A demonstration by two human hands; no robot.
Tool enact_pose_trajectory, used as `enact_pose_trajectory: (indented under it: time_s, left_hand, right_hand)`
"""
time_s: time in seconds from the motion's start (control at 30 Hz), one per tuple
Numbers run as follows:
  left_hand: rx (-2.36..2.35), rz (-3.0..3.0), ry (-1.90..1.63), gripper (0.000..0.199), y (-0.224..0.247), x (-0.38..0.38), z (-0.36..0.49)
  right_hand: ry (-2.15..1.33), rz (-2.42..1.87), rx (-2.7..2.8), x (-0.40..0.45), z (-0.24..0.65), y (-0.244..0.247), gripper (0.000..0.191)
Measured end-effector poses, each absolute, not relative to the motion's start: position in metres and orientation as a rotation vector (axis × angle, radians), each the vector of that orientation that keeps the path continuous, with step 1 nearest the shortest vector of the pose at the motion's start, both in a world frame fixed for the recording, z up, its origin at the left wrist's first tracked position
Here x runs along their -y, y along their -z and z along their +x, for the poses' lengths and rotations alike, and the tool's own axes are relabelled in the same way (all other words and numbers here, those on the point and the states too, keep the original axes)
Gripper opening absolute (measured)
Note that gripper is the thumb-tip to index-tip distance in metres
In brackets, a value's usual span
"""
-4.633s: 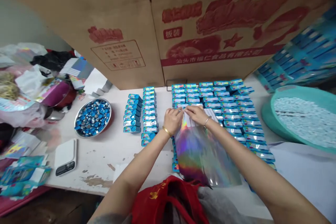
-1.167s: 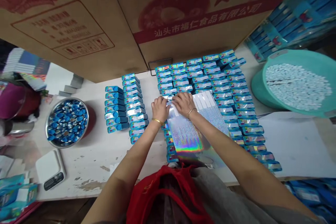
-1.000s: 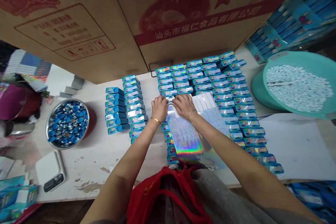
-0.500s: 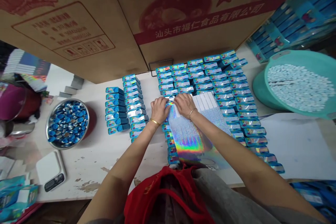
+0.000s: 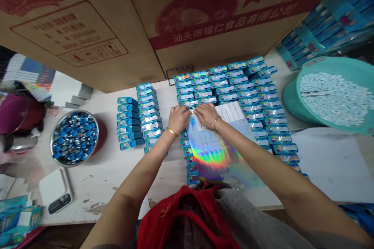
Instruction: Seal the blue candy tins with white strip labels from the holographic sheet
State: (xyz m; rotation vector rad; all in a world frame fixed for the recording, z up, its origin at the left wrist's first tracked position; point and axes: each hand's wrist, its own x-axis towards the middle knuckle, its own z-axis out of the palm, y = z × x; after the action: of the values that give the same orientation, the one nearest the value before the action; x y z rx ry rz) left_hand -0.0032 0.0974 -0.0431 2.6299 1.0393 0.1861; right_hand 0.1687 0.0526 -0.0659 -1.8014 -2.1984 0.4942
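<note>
A shiny holographic sticker sheet (image 5: 216,151) lies over the blue boxes in front of me, with bare white strips along its far edge. At its far left corner, my left hand (image 5: 179,118) pinches a small sticker edge between thumb and fingers. My right hand (image 5: 206,116) meets it there, fingers bent and closed on the corner of the sheet. The fingertips nearly touch, and they partly hide what lies between them. Small blue boxes (image 5: 219,78), many with shiny strips on top, stand in rows beyond and beside the sheet.
More blue boxes (image 5: 127,124) stand in two columns on the left. A metal bowl (image 5: 52,140) holds blue-and-silver pieces, near a white scale (image 5: 54,186). On the right is a green basin (image 5: 295,97) of small white pieces. Large cartons (image 5: 122,74) block the back.
My left hand has shifted slightly up and right, closer to my right hand at the sheet's corner. My right forearm has swung a little; the view has moved slightly.
</note>
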Motion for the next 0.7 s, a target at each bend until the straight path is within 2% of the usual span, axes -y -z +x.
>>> enact_pose_trajectory:
  time_s: [0.2, 0.4, 0.53, 0.6, 0.7]
  left_hand:
    - [-1.025, 2.699, -0.215, 0.024, 0.056, -0.079, 0.000]
    - [-1.140, 2.537, -0.301, 0.012, 0.037, -0.034, -0.006]
    - [-1.264, 1.999, -0.583, 0.011, 0.004, 0.006, -0.026]
    - [-1.362, 1.577, -0.824, 0.014, -0.009, 0.021, -0.042]
    - [-1.460, 0.989, -1.050, 0.025, -0.019, 0.035, -0.071]
  right_hand:
    - [-0.539, -1.861, 2.167, -0.055, 0.165, 0.074, 0.033]
    - [-0.505, -1.895, 2.155, -0.054, 0.163, 0.079, 0.032]
    - [-0.474, -1.895, 1.982, -0.048, 0.162, 0.068, 0.035]
    - [-0.433, -1.825, 1.774, -0.035, 0.152, 0.056, 0.045]
    - [-0.703, -1.643, 1.398, 0.003, 0.118, 0.037, 0.057]
